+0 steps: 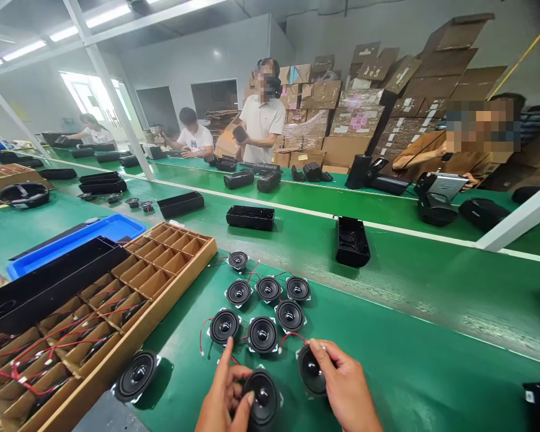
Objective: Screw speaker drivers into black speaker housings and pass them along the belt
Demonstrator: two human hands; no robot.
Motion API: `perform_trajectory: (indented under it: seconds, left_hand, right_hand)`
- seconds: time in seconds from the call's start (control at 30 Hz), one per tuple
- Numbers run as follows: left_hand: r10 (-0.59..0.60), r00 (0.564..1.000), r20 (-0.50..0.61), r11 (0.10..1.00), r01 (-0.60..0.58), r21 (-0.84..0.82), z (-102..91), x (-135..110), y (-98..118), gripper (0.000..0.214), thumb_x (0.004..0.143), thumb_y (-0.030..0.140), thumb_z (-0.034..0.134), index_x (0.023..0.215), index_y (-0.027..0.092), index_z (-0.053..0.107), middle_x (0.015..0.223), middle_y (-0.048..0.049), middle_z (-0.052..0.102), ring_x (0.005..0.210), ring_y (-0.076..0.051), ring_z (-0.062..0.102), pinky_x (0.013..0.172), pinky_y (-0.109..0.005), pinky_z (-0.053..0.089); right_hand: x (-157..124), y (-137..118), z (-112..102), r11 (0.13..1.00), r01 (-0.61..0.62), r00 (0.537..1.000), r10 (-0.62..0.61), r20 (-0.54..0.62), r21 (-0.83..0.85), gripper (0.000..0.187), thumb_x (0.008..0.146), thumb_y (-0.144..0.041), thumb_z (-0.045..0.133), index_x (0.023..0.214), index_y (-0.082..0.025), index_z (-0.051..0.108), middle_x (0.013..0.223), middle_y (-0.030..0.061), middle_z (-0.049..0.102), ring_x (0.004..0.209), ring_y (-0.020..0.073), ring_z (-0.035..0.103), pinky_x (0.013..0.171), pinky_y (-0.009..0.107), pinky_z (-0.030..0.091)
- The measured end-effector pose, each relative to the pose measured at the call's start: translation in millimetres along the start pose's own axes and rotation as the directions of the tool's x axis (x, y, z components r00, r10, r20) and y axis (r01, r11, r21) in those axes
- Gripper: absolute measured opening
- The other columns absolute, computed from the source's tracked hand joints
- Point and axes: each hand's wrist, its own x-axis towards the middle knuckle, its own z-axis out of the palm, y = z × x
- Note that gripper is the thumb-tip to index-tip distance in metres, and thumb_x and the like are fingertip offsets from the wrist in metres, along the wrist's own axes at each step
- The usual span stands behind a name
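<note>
My left hand (225,390) grips a round black speaker (263,399) at its left edge, thumb on the near face and index finger stretched forward. A second speaker (311,371) is pinched at its upper right by my right hand (348,387), whose far fingers are partly hidden. Just beyond both hands, several matching speakers (262,335) lie cone up on the green work surface (414,366), with thin red wires (292,336) among them. Another speaker (137,375) rests tilted at the left, by the divided cardboard box (171,300).
The box holds more wired speakers; a long black housing (54,282) lies across it beside a blue tray (81,240). Black open housings (351,241) stand on the green belt (297,234). A white post (522,219) slants at right. Several people are across the line.
</note>
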Motion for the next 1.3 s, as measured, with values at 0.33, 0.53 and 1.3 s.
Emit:
perform_trajectory:
  seconds: [0.33, 0.53, 1.3]
  left_hand:
    - [0.267, 0.963, -0.019, 0.764, -0.2, 0.614, -62.6, 31, 46, 0.051, 0.1, 0.053, 0.067, 0.143, 0.027, 0.075, 0.124, -0.0113, 0.079, 0.089, -0.028, 0.078, 0.079, -0.043, 0.068]
    - [0.344, 0.939, 0.017, 0.594, -0.232, 0.77, -36.0, 34, 73, 0.031, 0.103, 0.035, 0.058, 0.112, 0.027, 0.087, 0.133, -0.0172, 0.075, 0.131, -0.045, 0.066, 0.112, -0.075, 0.051]
    - [0.173, 0.983, 0.062, 0.569, -0.151, 0.808, -8.6, 77, 71, 0.035, 0.106, 0.028, 0.058, 0.081, 0.021, 0.082, 0.175, -0.0134, 0.048, 0.169, -0.046, 0.029, 0.135, -0.076, 0.022]
  right_hand:
    - [-15, -5, 22, 0.839, 0.373, 0.928, -0.334, 0.166, -0.396, 0.047, 0.109, -0.069, 0.054, 0.126, -0.029, 0.072, 0.128, 0.0112, 0.071, 0.113, 0.0322, 0.072, 0.093, 0.047, 0.062]
    - [30, -58, 50, 0.607, 0.704, 0.663, -0.376, 0.647, -0.369, 0.036, 0.107, -0.018, 0.07, 0.14, -0.03, 0.072, 0.149, 0.0076, 0.064, 0.141, 0.0316, 0.058, 0.121, 0.057, 0.051]
    - [46, -53, 64, 0.465, 0.754, 0.629, -0.306, 0.715, -0.465, 0.02, 0.108, -0.014, 0.07, 0.127, -0.02, 0.074, 0.119, 0.0046, 0.074, 0.116, 0.0252, 0.071, 0.111, 0.053, 0.058]
